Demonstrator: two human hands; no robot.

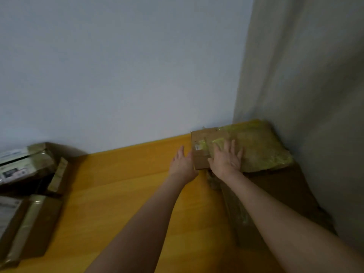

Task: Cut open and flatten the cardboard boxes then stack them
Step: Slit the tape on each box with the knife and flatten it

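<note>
flattened cardboard box [250,142], brown, much of top under yellow-green tape [271,154]: lies flat in far right corner of wooden floor [128,184], on top of larger dark cardboard sheet [285,190]. sits close to wall [118,66] at back and curtain [305,75] at right. carries small white label [197,147] near left end; print too blurred to read.

right hand [226,158]: rests palm down on top of flattened cardboard box, near its left end. fingers straight and spread apart, nothing clasped.

left hand [182,162]: set against left edge of same box, fingers straight and together, pointing toward wall. touches edge with thumb side, as far as can be told; no curl around it. both forearms bare, reaching in from bottom of view.

larger dark cardboard sheet: runs from under box toward near right, along foot of curtain. crumpled tape along its left edge.

far left of floor, well apart from hands: 2 taped boxes not yet flattened. upper taped box [25,166] against wall, white labels on top. narrow taped cardboard piece [59,176] leaning just beside it on right. lower taped box [25,223] nearer, partly cut off by frame edge, pale tape band along top, white label at left.

wall pale blue-grey, plain. curtain pale beige, hanging in folds.
</note>
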